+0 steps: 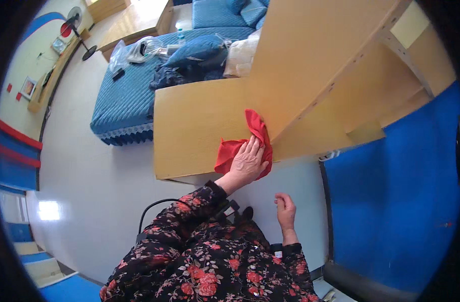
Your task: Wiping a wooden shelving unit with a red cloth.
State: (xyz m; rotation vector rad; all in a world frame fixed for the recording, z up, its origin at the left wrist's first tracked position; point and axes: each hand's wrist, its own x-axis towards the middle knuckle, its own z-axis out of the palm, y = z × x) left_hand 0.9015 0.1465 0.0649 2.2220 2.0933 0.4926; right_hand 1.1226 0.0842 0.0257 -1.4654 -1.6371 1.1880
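Observation:
My left hand [247, 161] presses a red cloth [230, 154] onto the top of a yellowish wooden cabinet [194, 126]. Its fingers lie close together over the cloth, with the thumb along the cloth's right side. One end of the cloth stands up in a fold beyond the fingertips, next to a tall wooden panel [295, 60]. Away from the cabinet, my right hand [286, 211] hangs over the floor. Its fingers are loosely curled, and nothing shows in them.
Beyond the cabinet stands a bed or couch with a blue quilted cover [121, 103], bearing blue cushions [197, 50] and plastic bags. A wooden table [134, 22] and a standing fan [75, 22] are farther back. To the right is a blue wall surface [396, 201].

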